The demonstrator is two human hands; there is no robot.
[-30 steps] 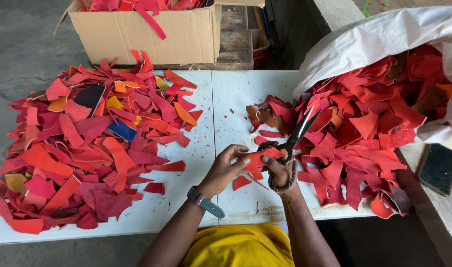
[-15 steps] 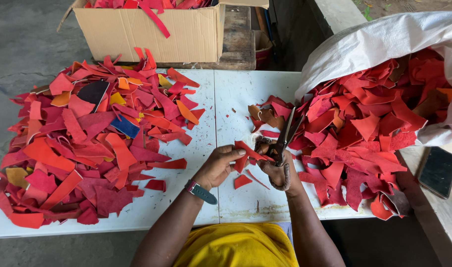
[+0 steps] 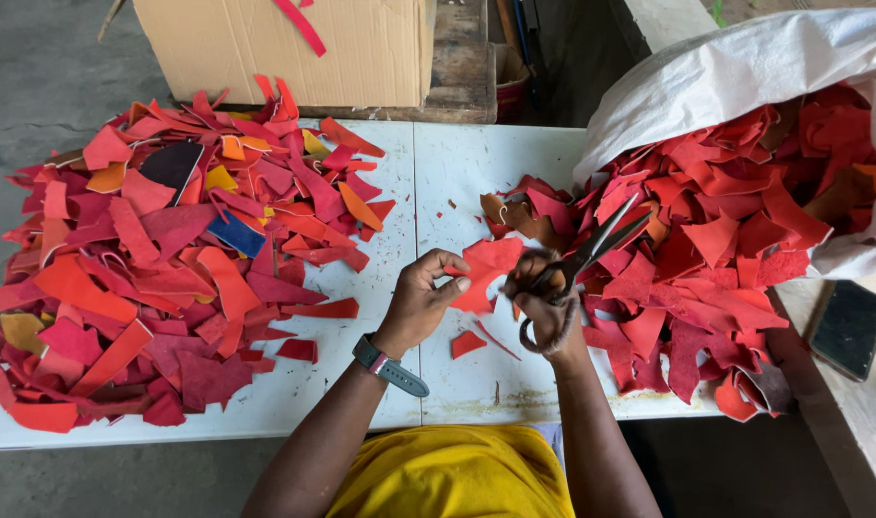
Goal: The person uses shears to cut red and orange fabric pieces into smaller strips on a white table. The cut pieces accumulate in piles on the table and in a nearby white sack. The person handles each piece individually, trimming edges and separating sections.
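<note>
A person in a yellow shirt is working at a white table (image 3: 476, 153), with a sprawling heap of red, orange and pink scraps (image 3: 169, 259) lying over the table's left half and reaching its left edge. Near the front edge at the middle, the left hand (image 3: 423, 302), a watch (image 3: 388, 366) on its wrist, is pinching a red scrap (image 3: 488, 269) between thumb and fingers, holding it just above the tabletop. Just beside it, the right hand (image 3: 543, 302) is gripping a pair of dark scissors (image 3: 591, 251), fingers through the handles, the blades slightly parted and pointing up toward the right. A second mound of red offcuts (image 3: 725, 221) is spilling from a white sack (image 3: 745, 67) across the table's right end. A cardboard box (image 3: 284, 48) is standing beyond the far edge.
</note>
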